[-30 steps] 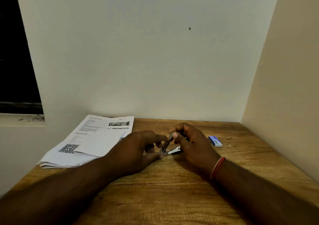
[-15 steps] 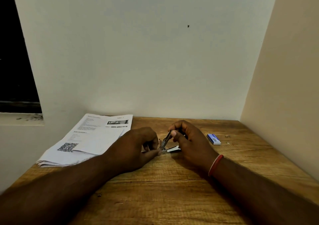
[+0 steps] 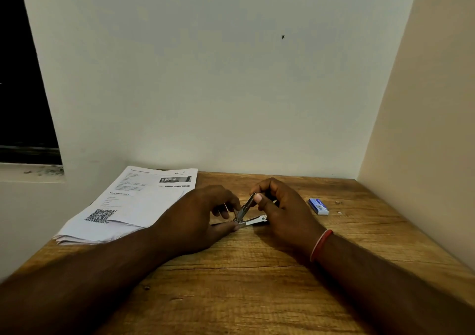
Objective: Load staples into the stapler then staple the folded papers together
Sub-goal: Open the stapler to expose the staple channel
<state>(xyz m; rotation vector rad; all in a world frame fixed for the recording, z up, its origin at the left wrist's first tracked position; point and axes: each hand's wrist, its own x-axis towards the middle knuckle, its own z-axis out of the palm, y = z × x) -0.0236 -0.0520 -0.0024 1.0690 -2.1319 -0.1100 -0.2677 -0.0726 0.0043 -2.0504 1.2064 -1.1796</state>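
Wood-grain brown table [image 3: 257,296], set in a corner between a pale wall [image 3: 205,77] at 12 o'clock and a cream side wall [image 3: 437,129] at 3 o'clock; a dark window opening [image 3: 23,90] sits at 10 o'clock. Item one: small metal stapler [image 3: 246,212], at the centre of the table, hinged open in a V, its lower arm lying low over the wood and pointing toward 3 o'clock, its upper arm tilted up toward 1 o'clock. Item two: left hand [image 3: 198,219], reaching in from 7 o'clock, fingers curled closed around the hinge end of the stapler, thumb stretched along the tabletop beneath it. Item three: right hand [image 3: 282,214], reaching in from 5 o'clock, thumb and forefinger pinched on the tip of the raised upper arm, the remaining fingers curled; whether a strip of staples is between those fingers cannot be told. A red band [image 3: 321,244] circles the right wrist. Item four: stack of printed papers [image 3: 133,206], at 10 o'clock from the stapler, lying flat with a QR code on the top sheet, its near corner passing behind the left hand. Item five: small blue staple box [image 3: 318,206], at 3 o'clock from the right hand, lying flat and apart from it. A few small specks [image 3: 337,202] lie on the wood just beyond the box.
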